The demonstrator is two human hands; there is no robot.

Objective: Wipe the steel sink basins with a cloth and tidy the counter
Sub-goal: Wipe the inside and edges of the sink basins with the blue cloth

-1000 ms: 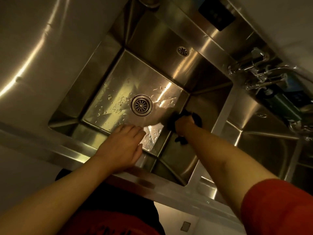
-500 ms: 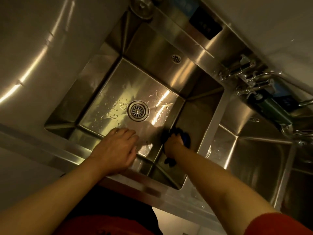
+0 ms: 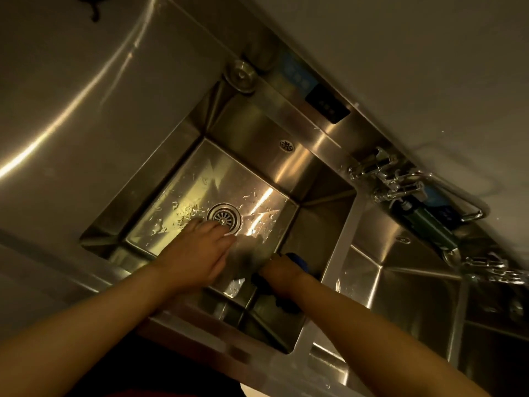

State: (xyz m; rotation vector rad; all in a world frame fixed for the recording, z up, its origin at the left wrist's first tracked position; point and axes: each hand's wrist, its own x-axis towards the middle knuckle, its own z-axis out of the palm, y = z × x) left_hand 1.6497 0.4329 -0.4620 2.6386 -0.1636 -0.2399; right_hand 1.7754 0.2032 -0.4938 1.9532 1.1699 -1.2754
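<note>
The cloth [image 3: 296, 260], dark blue, sits bunched under my right hand [image 3: 282, 272] at the basin [image 3: 252, 156] floor's right edge, to the right of the drain [image 3: 224, 217] and nearer me. That grip is curled onto the cloth. My left hand [image 3: 197, 255] lies flat-fingered, holding nothing, fingertips reaching the drain. I judge the wet, unwiped floor lies leftward of the cloth, past the drain.
</note>
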